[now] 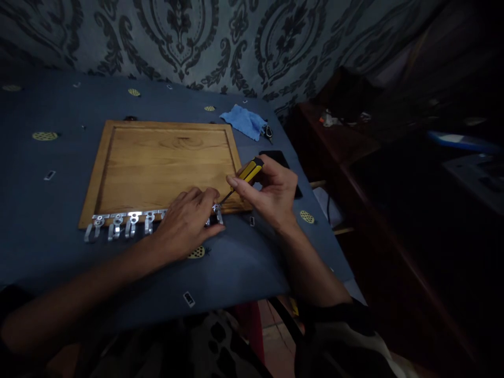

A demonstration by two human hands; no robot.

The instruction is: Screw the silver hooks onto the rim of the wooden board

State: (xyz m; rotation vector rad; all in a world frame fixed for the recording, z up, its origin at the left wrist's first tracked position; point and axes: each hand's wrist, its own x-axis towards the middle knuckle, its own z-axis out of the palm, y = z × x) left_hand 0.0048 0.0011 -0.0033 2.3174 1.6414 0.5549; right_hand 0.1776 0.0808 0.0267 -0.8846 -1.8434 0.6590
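Right hand: closed round the yellow-black handle of a screwdriver, blade slanting down-left to the right end of the hook rail.
Left hand: over the rail's right part, fingers bent, thumb by the end hook; can't tell if gripping or just pressing.
Hook rail: along the near edge of the wooden board, hooks jutting past that edge toward the person.
Board: flat, raised border; right edge near the right hand.
Desk: blue printed cover; wide stretch left of board, strips behind and in front, narrower on right.
Right side: dark flat object partly behind right hand, near desk's right edge.
Far right corner: blue cloth beside board, small dark item touching it.
Beyond: patterned wall at desk's far edge.
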